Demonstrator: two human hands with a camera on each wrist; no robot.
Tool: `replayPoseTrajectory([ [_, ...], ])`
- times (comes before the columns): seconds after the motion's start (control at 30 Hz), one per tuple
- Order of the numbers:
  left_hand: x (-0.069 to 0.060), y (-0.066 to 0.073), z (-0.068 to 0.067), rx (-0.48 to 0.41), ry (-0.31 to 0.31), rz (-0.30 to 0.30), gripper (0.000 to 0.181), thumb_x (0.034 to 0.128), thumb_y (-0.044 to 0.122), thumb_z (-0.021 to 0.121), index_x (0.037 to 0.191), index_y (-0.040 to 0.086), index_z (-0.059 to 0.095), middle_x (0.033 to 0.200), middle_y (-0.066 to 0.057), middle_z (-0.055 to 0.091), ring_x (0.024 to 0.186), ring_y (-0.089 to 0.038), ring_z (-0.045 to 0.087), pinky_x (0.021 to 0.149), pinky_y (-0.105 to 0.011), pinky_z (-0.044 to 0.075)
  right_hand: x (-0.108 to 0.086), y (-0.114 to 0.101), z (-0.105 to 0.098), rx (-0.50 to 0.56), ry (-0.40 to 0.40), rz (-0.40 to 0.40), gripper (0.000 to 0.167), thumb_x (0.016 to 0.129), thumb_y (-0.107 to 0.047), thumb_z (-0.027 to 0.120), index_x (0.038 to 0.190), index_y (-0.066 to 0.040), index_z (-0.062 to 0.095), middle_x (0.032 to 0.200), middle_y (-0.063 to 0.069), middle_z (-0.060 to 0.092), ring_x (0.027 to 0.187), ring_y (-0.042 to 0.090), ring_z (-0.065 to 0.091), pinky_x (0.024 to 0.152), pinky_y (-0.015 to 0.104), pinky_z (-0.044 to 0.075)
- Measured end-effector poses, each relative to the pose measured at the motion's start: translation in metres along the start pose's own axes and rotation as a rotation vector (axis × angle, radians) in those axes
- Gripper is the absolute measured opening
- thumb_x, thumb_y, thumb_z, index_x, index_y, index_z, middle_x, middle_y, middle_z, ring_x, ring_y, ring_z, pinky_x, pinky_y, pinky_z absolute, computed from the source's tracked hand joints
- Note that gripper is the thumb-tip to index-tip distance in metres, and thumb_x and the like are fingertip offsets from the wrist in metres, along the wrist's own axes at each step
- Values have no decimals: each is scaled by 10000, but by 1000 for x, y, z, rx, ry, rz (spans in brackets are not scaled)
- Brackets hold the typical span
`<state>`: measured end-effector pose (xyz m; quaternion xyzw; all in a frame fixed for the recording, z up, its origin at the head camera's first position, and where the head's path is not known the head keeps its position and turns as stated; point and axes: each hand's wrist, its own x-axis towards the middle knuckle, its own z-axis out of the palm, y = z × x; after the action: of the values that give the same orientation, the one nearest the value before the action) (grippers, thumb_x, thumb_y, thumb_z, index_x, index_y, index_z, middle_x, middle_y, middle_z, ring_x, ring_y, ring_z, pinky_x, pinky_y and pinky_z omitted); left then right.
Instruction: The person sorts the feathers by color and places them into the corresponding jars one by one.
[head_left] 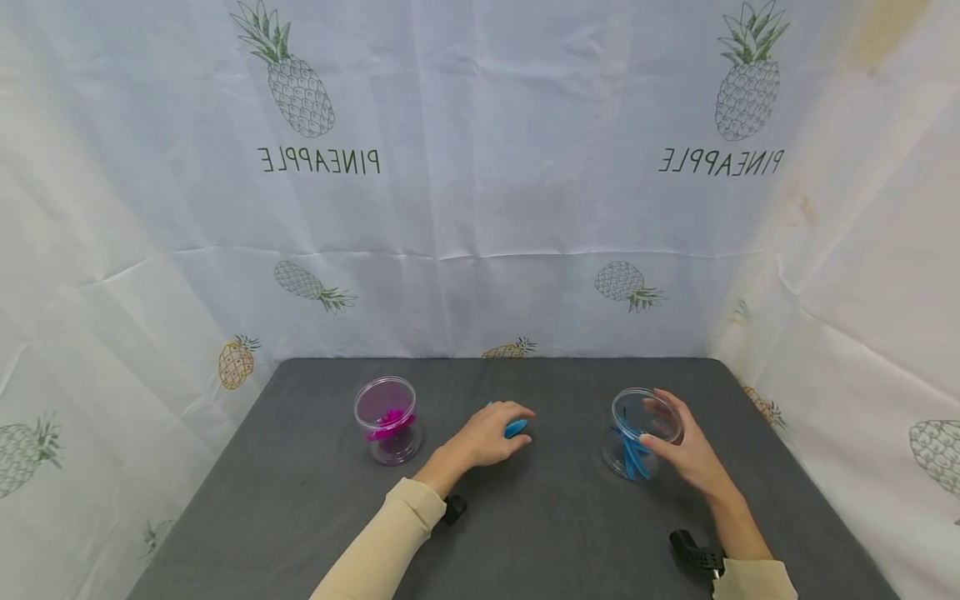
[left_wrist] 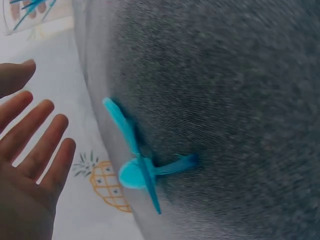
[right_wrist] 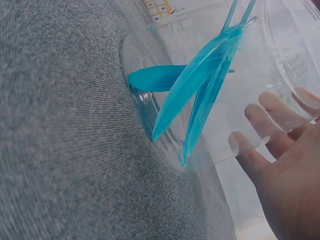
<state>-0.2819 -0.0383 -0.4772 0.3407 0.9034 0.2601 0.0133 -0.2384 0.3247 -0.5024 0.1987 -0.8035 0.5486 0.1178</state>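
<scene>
My right hand (head_left: 686,446) grips a clear jar (head_left: 647,408) near its rim, thumb on one side and fingers round the other. Blue feathers (right_wrist: 197,90) lean inside that jar, which stands on the table. Over the middle of the table, my left hand (head_left: 491,435) hovers with fingers spread and nothing between them. Beneath it a few loose blue feathers (left_wrist: 137,155) lie crossed on the cloth; in the head view the hand partly covers these feathers (head_left: 515,427).
On the left stands a second clear jar (head_left: 385,396) holding magenta feathers (head_left: 392,423). A dark grey cloth (head_left: 300,500) covers the table. White curtains (head_left: 480,167) with pineapple prints hang behind and at both sides.
</scene>
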Motion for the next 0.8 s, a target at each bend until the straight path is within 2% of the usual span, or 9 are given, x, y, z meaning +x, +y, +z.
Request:
replayPoseTrajectory([
  [0.17, -1, -5, 3, -23, -44, -36, 431, 1012, 270, 653, 1419, 141, 589, 1441, -25, 566, 1372, -240, 489, 1158, -485, 364, 0, 0, -1, 7, -1, 4, 778, 933, 72, 650, 1570, 21, 207, 1449, 317, 390, 1302, -38, 417, 1004, 95, 378],
  [0.3, 0, -9, 6, -19, -54, -34, 432, 1000, 243, 671, 1408, 123, 595, 1420, -32, 585, 1358, -230, 506, 1171, -475, 347, 1, 1, 0, 11, -5, 5, 784, 935, 71, 649, 1573, 23, 197, 1455, 322, 386, 1300, -49, 410, 1008, 97, 376],
  [0.53, 0, -12, 9, -6, -94, -60, 417, 1011, 233, 655, 1408, 125, 593, 1390, -34, 603, 1298, -212, 551, 1091, -425, 451, 0, 3, -1, 3, -8, 9, 778, 943, 53, 650, 1572, 28, 191, 1459, 349, 373, 1299, -49, 406, 1018, 90, 368],
  [0.8, 0, -14, 10, 44, -120, -75, 426, 995, 233, 679, 1403, 142, 596, 1359, -40, 619, 1257, -187, 573, 1056, -392, 479, 1, 7, -2, -5, -9, 17, 768, 955, 34, 643, 1575, 16, 190, 1468, 337, 365, 1302, -56, 402, 1011, 68, 350],
])
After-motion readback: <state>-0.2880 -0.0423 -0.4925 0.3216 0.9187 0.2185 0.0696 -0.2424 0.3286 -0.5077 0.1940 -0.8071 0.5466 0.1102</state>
